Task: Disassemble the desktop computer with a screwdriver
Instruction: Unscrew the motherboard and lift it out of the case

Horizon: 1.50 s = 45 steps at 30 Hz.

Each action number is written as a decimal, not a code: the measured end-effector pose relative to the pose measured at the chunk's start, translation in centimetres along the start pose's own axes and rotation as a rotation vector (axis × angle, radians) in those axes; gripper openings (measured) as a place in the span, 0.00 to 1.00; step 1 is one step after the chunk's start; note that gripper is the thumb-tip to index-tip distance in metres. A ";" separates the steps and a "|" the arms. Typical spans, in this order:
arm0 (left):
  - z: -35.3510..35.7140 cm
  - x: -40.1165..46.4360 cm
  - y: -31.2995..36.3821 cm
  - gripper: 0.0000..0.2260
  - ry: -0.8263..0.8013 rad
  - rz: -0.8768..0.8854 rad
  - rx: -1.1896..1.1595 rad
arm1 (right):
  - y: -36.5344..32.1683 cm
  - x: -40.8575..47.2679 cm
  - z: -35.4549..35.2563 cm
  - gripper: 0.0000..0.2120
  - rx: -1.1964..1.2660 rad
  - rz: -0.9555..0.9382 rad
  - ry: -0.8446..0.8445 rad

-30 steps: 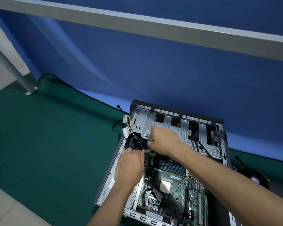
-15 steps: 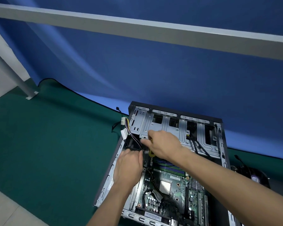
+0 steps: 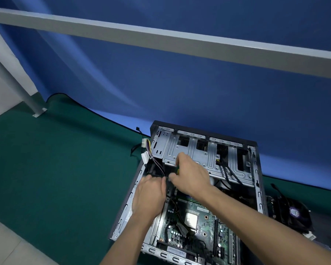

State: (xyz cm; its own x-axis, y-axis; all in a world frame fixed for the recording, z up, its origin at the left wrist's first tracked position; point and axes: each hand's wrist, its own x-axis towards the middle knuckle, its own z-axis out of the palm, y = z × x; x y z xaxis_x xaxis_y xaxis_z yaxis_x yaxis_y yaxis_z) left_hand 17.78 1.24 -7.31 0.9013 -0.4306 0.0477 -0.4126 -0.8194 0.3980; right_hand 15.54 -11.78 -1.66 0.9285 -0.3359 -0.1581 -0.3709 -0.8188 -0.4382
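An open desktop computer case point(image 3: 256, 192) lies on its side on a green mat, its motherboard point(image 3: 197, 224) and silver drive cage point(image 3: 203, 155) exposed. My right hand point(image 3: 191, 175) grips a screwdriver with a yellow and green handle point(image 3: 177, 170), of which only a sliver shows at the cage's lower left corner. My left hand point(image 3: 149, 196) reaches into the case's left side beside a black part; its fingertips are hidden. A bundle of coloured wires with a white connector point(image 3: 146, 144) hangs over the left wall.
The green mat point(image 3: 55, 169) stretches to the left, a blue backdrop point(image 3: 180, 88) rises behind. A black cooling fan point(image 3: 292, 213) lies right of the case. A grey metal bar point(image 3: 161, 37) crosses overhead, with a support leg point(image 3: 25, 96) at far left.
My right hand has shifted slightly left and down along the drive cage edge with the screwdriver. My left hand stays in the case's left side.
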 end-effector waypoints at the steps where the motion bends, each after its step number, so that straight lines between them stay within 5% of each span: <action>1: -0.2 0.0 0.1 0.17 0.005 0.008 -0.003 | 0.2 -0.2 -0.1 0.11 -0.009 0.032 0.026; 5: -0.4 -0.2 0.3 0.16 0.021 0.044 -0.007 | 0.7 -0.3 -0.3 0.04 0.066 0.011 -0.027; 9: -0.8 -0.4 0.5 0.08 0.049 0.072 -0.066 | 0.4 -0.7 -0.5 0.10 0.029 -0.011 -0.064; 14: -1.7 -2.2 0.7 0.09 0.137 0.350 -0.055 | 0.5 -0.6 -1.1 0.07 0.092 0.008 -0.160; 16: -1.8 -3.0 1.3 0.08 0.064 0.464 -0.025 | 0.5 -0.8 -1.0 0.10 0.033 -0.011 -0.168; 19: -1.1 -3.9 3.7 0.03 -0.287 0.514 0.054 | 0.4 -0.8 -1.1 0.10 -0.053 -0.017 -0.117; 22: 0.8 -4.3 6.3 0.05 -0.475 0.279 0.068 | 0.4 -0.7 -1.2 0.07 0.009 -0.002 -0.167; 30: 6.0 -2.6 6.2 0.17 -0.506 -0.678 -0.644 | -0.1 -1.1 -0.5 0.11 -0.099 -0.044 -0.127; 33: 5.5 -2.1 6.2 0.17 -0.568 -0.648 -0.447 | -0.4 -0.9 -0.3 0.11 -0.108 -0.071 -0.121; 36: 6.1 -2.4 5.8 0.17 -0.371 -0.880 -0.640 | -0.2 -0.8 -0.2 0.16 -0.165 -0.041 -0.071; 39: 5.3 -2.8 6.8 0.13 -0.210 -0.824 -0.689 | -0.1 -0.2 -0.4 0.09 -0.150 -0.073 -0.090; 42: 5.3 -2.2 7.1 0.24 -0.286 -0.936 -0.860 | -0.4 0.3 -0.7 0.10 -0.127 -0.097 -0.144; 45: 6.6 -1.5 6.2 0.20 -0.341 -0.917 -0.692 | -0.7 0.3 -0.6 0.10 -0.136 -0.104 -0.097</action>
State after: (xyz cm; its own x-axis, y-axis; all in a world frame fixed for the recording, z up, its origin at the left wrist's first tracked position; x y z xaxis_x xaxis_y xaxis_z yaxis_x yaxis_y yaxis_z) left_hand 12.97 -5.64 -10.94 0.6978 0.0438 -0.7149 0.6181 -0.5411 0.5702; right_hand 16.07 -11.62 -0.86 0.9567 -0.2055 -0.2061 -0.2661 -0.9044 -0.3336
